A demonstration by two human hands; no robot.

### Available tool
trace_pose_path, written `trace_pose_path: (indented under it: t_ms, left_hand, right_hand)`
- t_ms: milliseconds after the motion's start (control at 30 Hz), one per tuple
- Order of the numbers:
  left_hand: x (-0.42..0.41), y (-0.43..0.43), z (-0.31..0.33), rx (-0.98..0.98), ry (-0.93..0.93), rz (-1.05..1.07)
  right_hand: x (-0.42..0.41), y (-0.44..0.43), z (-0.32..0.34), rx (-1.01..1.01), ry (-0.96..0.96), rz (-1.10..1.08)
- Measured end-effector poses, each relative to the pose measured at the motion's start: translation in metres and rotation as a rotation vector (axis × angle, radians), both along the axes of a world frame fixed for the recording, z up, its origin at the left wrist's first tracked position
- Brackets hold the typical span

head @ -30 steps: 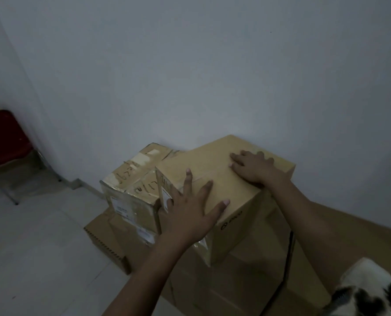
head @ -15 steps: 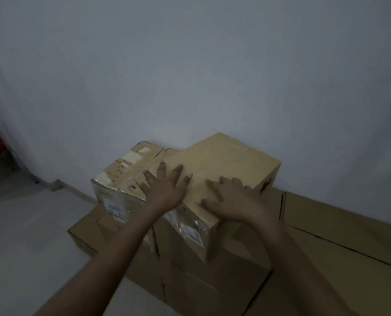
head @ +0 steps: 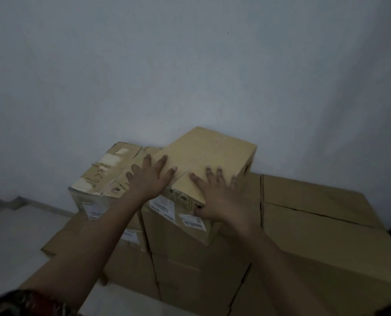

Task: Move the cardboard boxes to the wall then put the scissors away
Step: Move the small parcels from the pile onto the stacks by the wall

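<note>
Both hands lie flat on the top of a plain cardboard box (head: 215, 151), fingers straight and spread, gripping nothing. Left hand (head: 147, 180) covers the box's near left corner, its outer fingers reaching across onto the neighbouring taped box (head: 107, 172). Right hand (head: 217, 197) presses on the near right part of the lid beside the tape seam, with its thumb dropped over the near edge towards the front face. That plain box sits highest, on top of a stack of cardboard boxes (head: 190, 258), and is turned at an angle to the ones beneath it; its far corner points at the pale wall (head: 190, 76), very close to it, though whether it touches cannot be told. White shipping labels (head: 162, 207) are stuck on its near face. The taped box stands just to its left, touching it, with strips of pale tape and dark handwriting on its lid and another label on its front. To the right, a broad, lower run of large cardboard boxes (head: 315, 224) lies along the wall. Pale floor (head: 18, 236) shows at the left, and a dark patterned sleeve (head: 18, 302) fills the bottom left corner. The light is dim.
</note>
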State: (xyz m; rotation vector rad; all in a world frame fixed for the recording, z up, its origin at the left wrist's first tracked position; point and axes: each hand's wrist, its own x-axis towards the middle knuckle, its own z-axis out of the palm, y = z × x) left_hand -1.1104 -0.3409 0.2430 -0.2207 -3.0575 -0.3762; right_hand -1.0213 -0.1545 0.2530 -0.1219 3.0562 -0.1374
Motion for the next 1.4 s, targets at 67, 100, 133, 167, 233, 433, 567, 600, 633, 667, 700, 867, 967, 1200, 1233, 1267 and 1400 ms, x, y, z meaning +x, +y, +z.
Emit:
trace_pose_path:
  t_ms: [67,100,133,167,233,433,567,600,633,667,700,867,967,1200,1233,1267,1400]
  left_hand:
    - [0.004,0.001,0.001,-0.005,-0.006,-0.020]
    - [0.008,0.001,0.002,-0.011,-0.017,-0.027]
    - [0.012,0.002,0.002,-0.021,-0.025,-0.030]
    - [0.017,0.005,0.001,-0.030,-0.031,-0.032]
    - [0.030,0.009,0.001,-0.043,-0.022,-0.052]
    - [0.067,0.011,-0.006,-0.073,-0.011,-0.111]
    - [0.063,0.006,-0.007,-0.022,-0.012,-0.133]
    - [0.059,0.003,-0.005,-0.023,-0.012,-0.143]
    - [0.054,-0.001,-0.003,-0.030,-0.015,-0.158]
    - [0.048,-0.004,0.000,-0.038,-0.024,-0.171]
    - [0.042,-0.008,0.002,-0.051,-0.032,-0.183]
    - [0.016,-0.019,0.007,-0.108,-0.069,-0.203]
    - [0.007,-0.024,0.008,-0.092,-0.069,-0.221]
    - [-0.009,-0.032,0.008,-0.061,-0.096,-0.247]
    - [-0.011,-0.032,0.008,-0.055,-0.099,-0.247]
    - [-0.012,-0.033,0.008,-0.048,-0.096,-0.247]
    - [-0.015,-0.032,0.003,-0.041,-0.052,-0.240]
  right_hand:
    - [0.000,0.006,0.000,-0.021,0.001,0.004]
    - [0.002,0.009,0.000,-0.034,0.004,-0.001]
    - [0.003,0.013,0.000,-0.051,0.006,-0.010]
    - [0.004,0.019,0.000,-0.075,0.003,-0.025]
    - [0.007,0.031,0.002,-0.111,-0.007,-0.064]
    - [0.020,0.050,0.004,-0.269,-0.061,-0.309]
    - [0.019,0.045,0.005,-0.482,-0.037,-0.312]
    - [0.017,0.042,0.005,-0.504,-0.033,-0.296]
    - [0.014,0.041,0.006,-0.511,-0.028,-0.284]
    - [0.012,0.038,0.006,-0.507,-0.022,-0.276]
    - [0.009,0.036,0.006,-0.509,-0.017,-0.269]
    - [-0.006,0.024,-0.002,-0.565,0.017,-0.262]
    - [-0.015,0.022,-0.006,-0.565,0.031,-0.266]
    - [-0.029,0.014,-0.010,-0.570,0.030,-0.294]
    - [-0.030,0.013,-0.010,-0.561,0.026,-0.301]
    - [-0.031,0.012,-0.010,-0.553,0.023,-0.306]
    - [-0.031,0.008,-0.009,-0.522,0.030,-0.332]
